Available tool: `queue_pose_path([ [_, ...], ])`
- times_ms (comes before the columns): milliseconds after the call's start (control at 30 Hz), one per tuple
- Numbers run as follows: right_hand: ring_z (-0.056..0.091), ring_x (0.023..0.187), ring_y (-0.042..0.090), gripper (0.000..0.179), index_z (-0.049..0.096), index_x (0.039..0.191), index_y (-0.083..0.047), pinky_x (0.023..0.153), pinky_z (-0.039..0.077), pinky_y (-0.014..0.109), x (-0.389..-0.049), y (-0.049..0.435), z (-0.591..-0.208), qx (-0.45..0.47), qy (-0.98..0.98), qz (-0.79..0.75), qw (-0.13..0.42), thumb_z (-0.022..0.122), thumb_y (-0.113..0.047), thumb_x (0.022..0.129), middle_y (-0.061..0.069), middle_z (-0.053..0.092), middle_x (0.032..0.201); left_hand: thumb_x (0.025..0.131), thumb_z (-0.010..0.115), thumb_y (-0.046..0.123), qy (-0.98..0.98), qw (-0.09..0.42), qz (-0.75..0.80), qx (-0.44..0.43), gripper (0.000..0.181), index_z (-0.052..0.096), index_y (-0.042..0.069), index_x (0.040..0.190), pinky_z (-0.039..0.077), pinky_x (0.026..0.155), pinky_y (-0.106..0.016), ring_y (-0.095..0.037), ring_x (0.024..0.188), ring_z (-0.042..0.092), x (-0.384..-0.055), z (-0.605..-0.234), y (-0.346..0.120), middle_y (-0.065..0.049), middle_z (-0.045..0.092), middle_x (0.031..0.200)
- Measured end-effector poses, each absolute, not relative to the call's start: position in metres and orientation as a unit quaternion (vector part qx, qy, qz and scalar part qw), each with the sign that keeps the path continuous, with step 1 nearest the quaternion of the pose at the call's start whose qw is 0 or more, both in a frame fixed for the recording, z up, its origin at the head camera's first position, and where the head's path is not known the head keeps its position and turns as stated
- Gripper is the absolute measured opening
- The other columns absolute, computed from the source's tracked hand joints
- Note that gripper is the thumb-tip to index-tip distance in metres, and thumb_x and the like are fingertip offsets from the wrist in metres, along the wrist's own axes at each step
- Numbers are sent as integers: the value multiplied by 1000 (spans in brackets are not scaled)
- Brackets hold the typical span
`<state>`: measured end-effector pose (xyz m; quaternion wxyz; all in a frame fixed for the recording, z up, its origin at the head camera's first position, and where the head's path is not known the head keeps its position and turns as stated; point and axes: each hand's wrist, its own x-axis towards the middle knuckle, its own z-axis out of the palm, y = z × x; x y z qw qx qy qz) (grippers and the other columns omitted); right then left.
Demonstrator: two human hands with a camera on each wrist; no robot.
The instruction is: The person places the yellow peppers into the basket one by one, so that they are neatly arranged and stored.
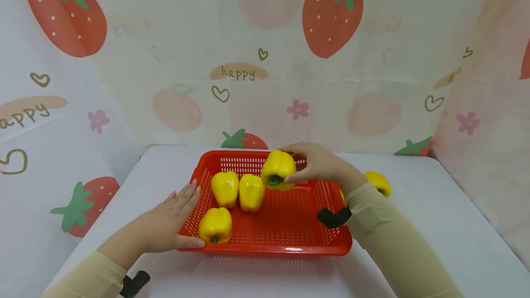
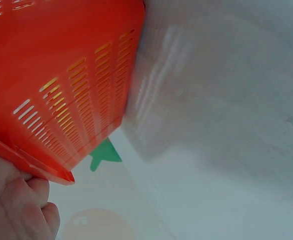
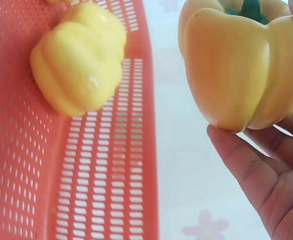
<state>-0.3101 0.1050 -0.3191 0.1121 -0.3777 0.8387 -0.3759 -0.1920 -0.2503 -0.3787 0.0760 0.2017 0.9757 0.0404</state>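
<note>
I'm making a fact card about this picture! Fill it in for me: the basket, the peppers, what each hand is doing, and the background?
Basket: red basket with slots, on a white table
Peppers inside: three yellow peppers show
Left hand: left hand touches the basket's left rim
Right hand: right hand holds a yellow pepper
Right of basket: another yellow pepper, partly hidden by the arm
Background: backdrop with strawberries, hearts, flowers and "happy"
</note>
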Motion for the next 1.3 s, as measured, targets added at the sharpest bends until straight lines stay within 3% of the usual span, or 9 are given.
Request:
queue_pose_path([
  [367, 53, 101, 16, 64, 51, 128, -24, 83, 50, 28, -308, 76, -332, -372, 829, -384, 163, 78, -36, 71, -6, 56, 113, 67, 51, 77, 976, 74, 40, 202, 114, 12, 5, 147, 14, 109, -52, -30, 139, 11, -192, -380, -250, -12, 7, 153],
  [867, 50, 102, 11, 66, 50, 128, -30, 83, 49, 26, -305, 49, -346, -388, 837, -339, 188, 78, -41, 69, -12, 54, 113, 67, 50, 77, 976, 71, 39, 201, 113, 14, 6, 146, 15, 108, -52, -31, 139, 12, -191, -378, -249, -12, 8, 153],
  [1300, 48, 105, 10, 71, 49, 131, -24, 85, 46, 23, -302, 35, -361, -383, 863, -257, 208, 77, -43, 69, -9, 52, 120, 66, 50, 78, 977, 74, 43, 197, 114, 12, 5, 147, 13, 109, -52, -29, 139, 10, -190, -377, -248, -12, 8, 153],
])
